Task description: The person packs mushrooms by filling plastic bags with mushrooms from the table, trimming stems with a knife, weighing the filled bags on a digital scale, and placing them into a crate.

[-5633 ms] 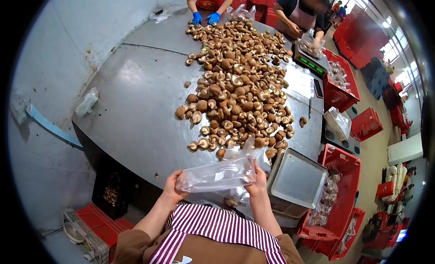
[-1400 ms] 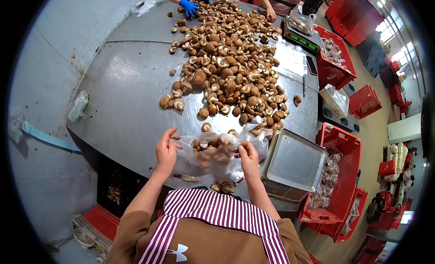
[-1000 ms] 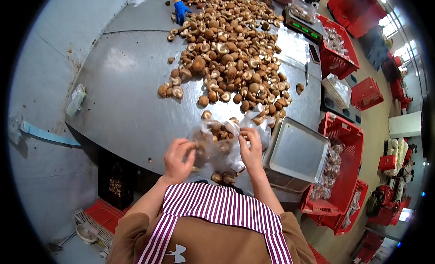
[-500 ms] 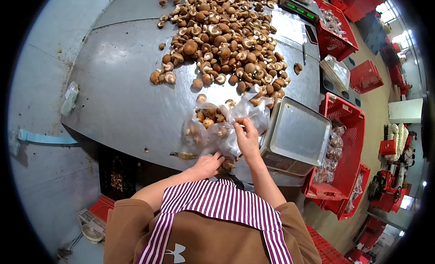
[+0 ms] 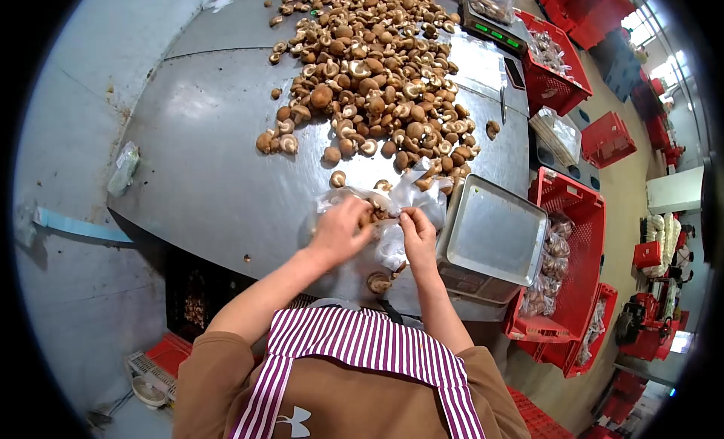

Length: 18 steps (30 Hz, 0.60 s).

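A clear plastic bag (image 5: 392,247) with brown mushrooms in it lies near the table's front edge. My left hand (image 5: 339,231) is at the bag's opening, its fingers curled round a mushroom (image 5: 367,219); the fingertips are partly hidden. With thumb and fingers, my right hand (image 5: 419,239) pinches the bag's edge on the right. A loose mushroom (image 5: 378,283) rests below the bag, close to the table's edge. Another mushroom (image 5: 338,179) lies just beyond my left hand. More crumpled plastic (image 5: 430,201) sits beyond my right hand, against the mushroom pile (image 5: 377,84).
A metal-topped scale (image 5: 496,228) stands right of my right hand. Red crates (image 5: 581,243) with bagged mushrooms are farther right. At the back right are a second scale (image 5: 494,33) with green digits, a phone (image 5: 514,73) and a pen (image 5: 503,105). A plastic packet (image 5: 124,169) lies at the left.
My left hand has moved up and forward from the table's front edge to the bag's opening and closed on a mushroom. My right hand still pinches the bag. The view has shifted slightly.
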Each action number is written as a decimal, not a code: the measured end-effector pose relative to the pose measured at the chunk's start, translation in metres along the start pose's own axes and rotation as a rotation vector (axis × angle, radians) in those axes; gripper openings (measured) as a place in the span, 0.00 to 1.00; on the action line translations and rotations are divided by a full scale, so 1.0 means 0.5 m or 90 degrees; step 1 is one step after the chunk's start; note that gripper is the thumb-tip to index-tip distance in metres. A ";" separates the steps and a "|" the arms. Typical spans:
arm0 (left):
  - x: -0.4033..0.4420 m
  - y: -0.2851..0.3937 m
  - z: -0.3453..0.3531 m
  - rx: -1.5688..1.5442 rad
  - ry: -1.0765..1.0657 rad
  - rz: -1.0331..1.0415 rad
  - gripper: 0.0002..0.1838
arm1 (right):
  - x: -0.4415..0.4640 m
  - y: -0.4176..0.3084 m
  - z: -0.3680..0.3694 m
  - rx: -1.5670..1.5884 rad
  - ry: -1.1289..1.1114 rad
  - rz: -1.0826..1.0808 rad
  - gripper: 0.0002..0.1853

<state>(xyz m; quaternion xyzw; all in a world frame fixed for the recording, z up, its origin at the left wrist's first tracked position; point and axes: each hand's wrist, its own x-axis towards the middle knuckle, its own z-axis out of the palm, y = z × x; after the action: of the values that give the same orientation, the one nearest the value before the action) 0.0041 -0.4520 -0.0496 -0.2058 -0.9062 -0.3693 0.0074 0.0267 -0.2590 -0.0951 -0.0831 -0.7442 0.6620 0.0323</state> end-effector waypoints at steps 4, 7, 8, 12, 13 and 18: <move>-0.022 -0.093 -0.027 0.186 -0.126 -0.140 0.21 | -0.012 -0.009 0.002 -0.022 -0.023 -0.005 0.08; -0.058 -0.101 -0.063 0.236 -0.249 -0.182 0.29 | -0.016 -0.003 0.001 0.000 -0.033 0.056 0.07; -0.068 -0.095 -0.072 0.248 -0.272 -0.176 0.31 | -0.016 -0.003 0.004 0.001 -0.034 0.057 0.07; -0.090 -0.084 -0.076 0.236 -0.215 -0.161 0.34 | -0.018 -0.017 0.004 0.032 -0.024 0.030 0.07; -0.089 -0.077 -0.077 0.232 -0.215 -0.172 0.34 | -0.019 -0.022 0.002 0.038 -0.030 0.030 0.07; -0.101 -0.097 -0.076 0.199 -0.174 -0.165 0.34 | -0.022 -0.021 -0.013 0.051 -0.030 0.046 0.07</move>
<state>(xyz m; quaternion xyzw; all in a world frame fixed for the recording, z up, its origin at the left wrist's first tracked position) 0.0265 -0.5272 -0.0626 -0.1320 -0.9637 -0.1915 -0.1308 0.0377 -0.2555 -0.0833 -0.0928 -0.7144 0.6935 -0.0056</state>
